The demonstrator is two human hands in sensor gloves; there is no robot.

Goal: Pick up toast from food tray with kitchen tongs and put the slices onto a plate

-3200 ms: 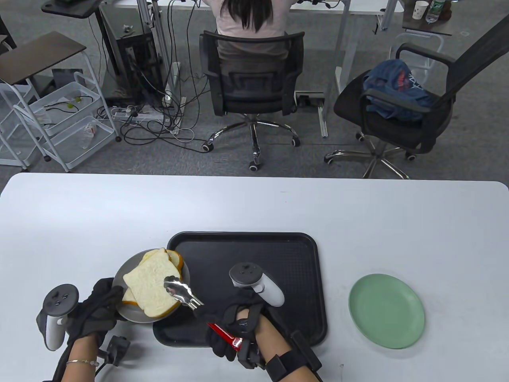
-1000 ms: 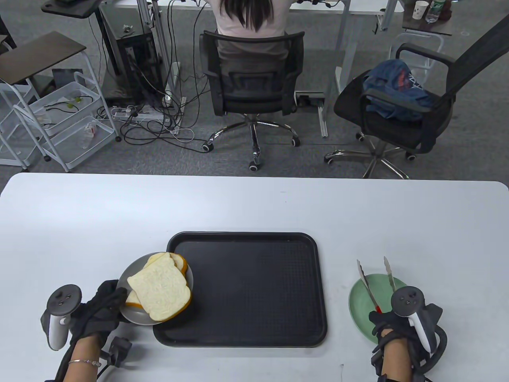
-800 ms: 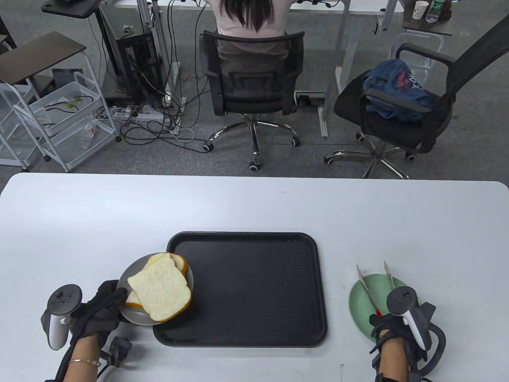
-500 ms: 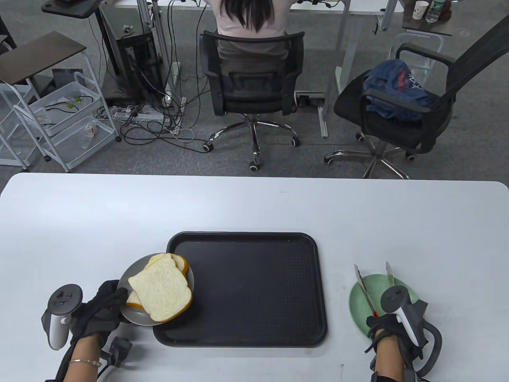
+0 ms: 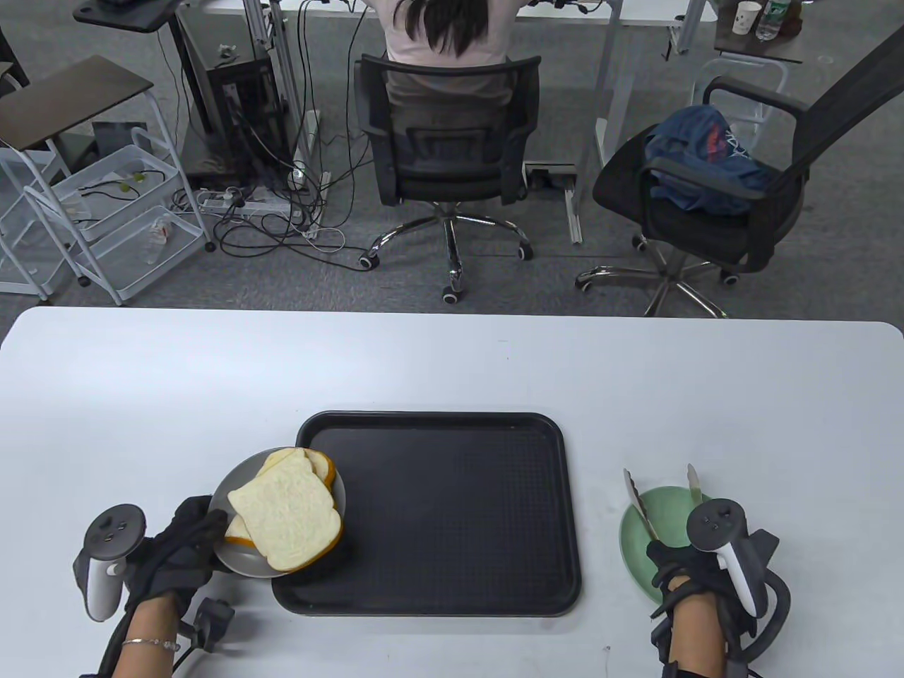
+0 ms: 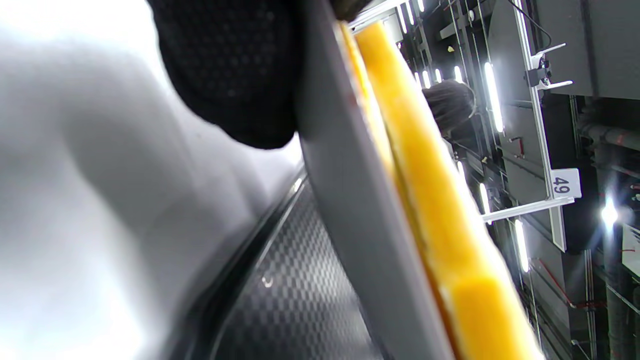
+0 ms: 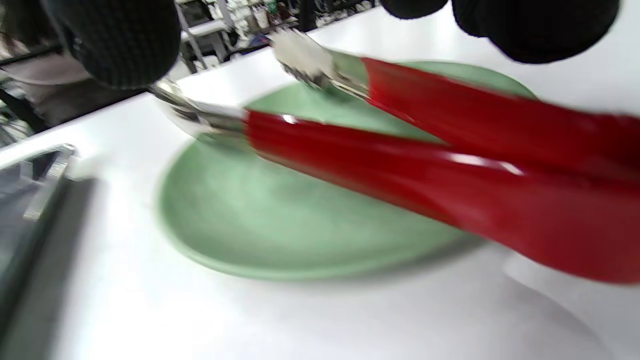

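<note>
Several toast slices (image 5: 282, 512) are stacked on a grey plate (image 5: 224, 496), which overlaps the left edge of the black food tray (image 5: 452, 508). My left hand (image 5: 187, 537) grips that plate's near-left rim. In the left wrist view a gloved fingertip (image 6: 235, 75) lies against the grey plate (image 6: 350, 210), with the yellow toast crust (image 6: 430, 210) beside it. My right hand (image 5: 671, 561) holds the red-handled tongs (image 5: 639, 505) over the green plate (image 5: 646, 547). The tongs (image 7: 425, 165) are spread apart and hold nothing above the green plate (image 7: 300, 225).
The white table (image 5: 452, 367) extends far behind the tray. Office chairs (image 5: 448, 141), a seated person and a wire cart (image 5: 106, 212) stand beyond the table's far edge. A corner of the tray (image 7: 30, 240) shows at the left of the right wrist view.
My right hand has carried the empty tongs from the toast on the grey plate to the green plate, then drawn slightly nearer. The left hand and grey plate have stayed put.
</note>
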